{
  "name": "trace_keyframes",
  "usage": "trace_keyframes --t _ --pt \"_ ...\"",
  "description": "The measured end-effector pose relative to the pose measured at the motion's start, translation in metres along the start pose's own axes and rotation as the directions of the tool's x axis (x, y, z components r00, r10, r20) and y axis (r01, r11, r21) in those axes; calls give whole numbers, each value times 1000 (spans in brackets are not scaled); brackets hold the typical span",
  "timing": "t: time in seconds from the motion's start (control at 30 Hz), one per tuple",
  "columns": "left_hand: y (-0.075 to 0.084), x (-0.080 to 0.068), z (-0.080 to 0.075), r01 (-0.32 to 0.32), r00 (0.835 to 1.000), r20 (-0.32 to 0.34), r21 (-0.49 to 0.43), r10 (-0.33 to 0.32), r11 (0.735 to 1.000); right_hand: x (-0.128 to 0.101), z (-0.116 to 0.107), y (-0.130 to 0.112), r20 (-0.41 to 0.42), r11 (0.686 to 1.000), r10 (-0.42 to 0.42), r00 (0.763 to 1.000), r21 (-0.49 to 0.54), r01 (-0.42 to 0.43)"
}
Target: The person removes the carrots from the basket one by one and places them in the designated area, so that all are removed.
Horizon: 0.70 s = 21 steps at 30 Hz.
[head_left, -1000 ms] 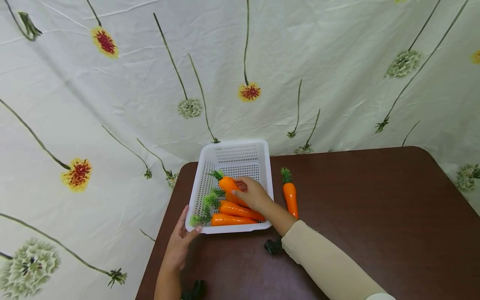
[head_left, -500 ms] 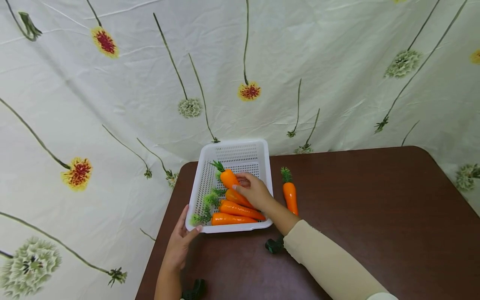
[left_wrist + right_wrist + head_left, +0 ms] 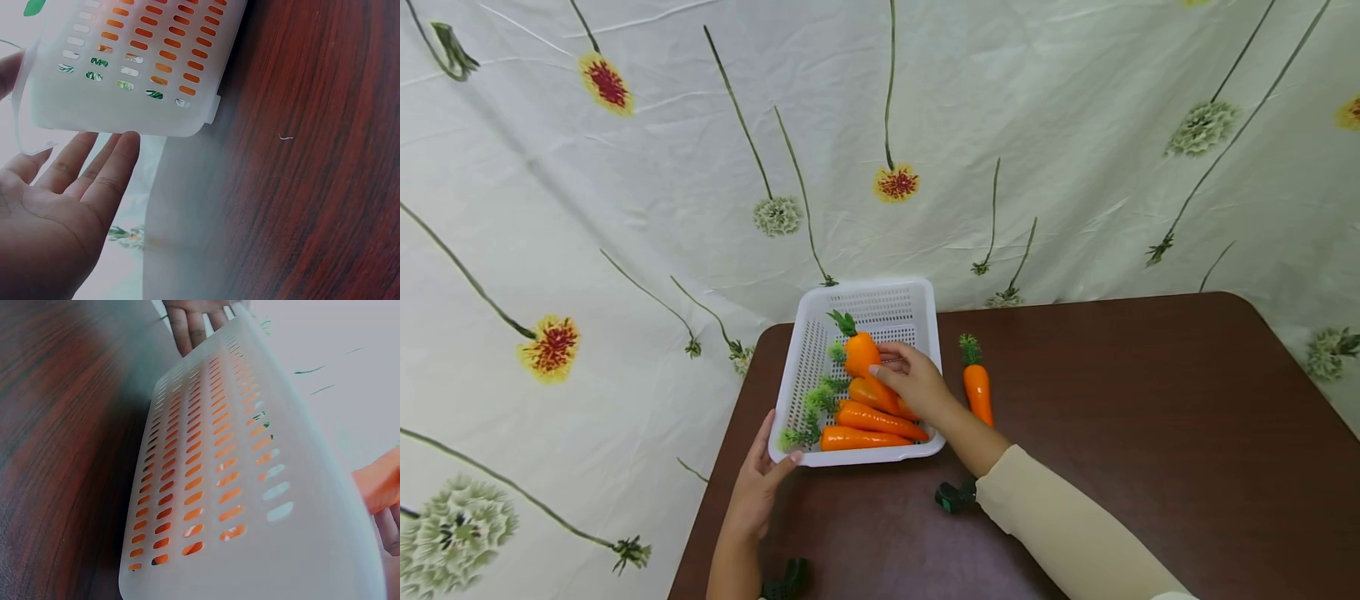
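A white perforated plastic basket point(image 3: 930, 317) stands at the table's left end with several orange toy carrots in it. My left hand point(image 3: 756, 492) holds its near left corner, thumb over the rim; in the left wrist view the fingers point(image 3: 106, 178) lie against the outer wall. Inside the basket my right hand point(image 3: 917, 383) grips an upper carrot point(image 3: 861, 354) by its side, the green top pointing away from me. Below it lie a middle carrot point(image 3: 876, 419) and a front carrot point(image 3: 857, 438), tops to the left. Other carrots there are partly covered.
Another carrot point(image 3: 977, 389) lies on the dark brown table point(image 3: 1135, 417) right of the basket, beside my right forearm. A white cloth with printed flowers point(image 3: 1037, 125) hangs behind the table. Black wrist devices point(image 3: 955, 497) show at both wrists.
My right hand has moved the gripped carrot slightly away from me and turned it, so its green top points more upward in the head view. My left hand stays on the basket corner.
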<state>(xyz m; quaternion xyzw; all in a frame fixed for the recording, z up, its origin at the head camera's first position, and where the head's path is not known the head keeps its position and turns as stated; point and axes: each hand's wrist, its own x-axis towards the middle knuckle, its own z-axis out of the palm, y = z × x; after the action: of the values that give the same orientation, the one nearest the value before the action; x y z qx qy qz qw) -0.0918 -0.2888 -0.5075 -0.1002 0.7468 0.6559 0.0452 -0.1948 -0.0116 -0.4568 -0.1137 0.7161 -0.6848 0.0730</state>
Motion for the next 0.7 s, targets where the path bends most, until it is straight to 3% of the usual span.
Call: trace_keyframes --t 0.43,0.7 --pt "-1 1 0 -1 1000 -2 6 1 1000 -12 -16 0 -60 986 63 996 157 -53" --pt "0 0 0 7 1000 -4 23 -7 1000 -21 -29 4 -107 985 82 991 157 -65"
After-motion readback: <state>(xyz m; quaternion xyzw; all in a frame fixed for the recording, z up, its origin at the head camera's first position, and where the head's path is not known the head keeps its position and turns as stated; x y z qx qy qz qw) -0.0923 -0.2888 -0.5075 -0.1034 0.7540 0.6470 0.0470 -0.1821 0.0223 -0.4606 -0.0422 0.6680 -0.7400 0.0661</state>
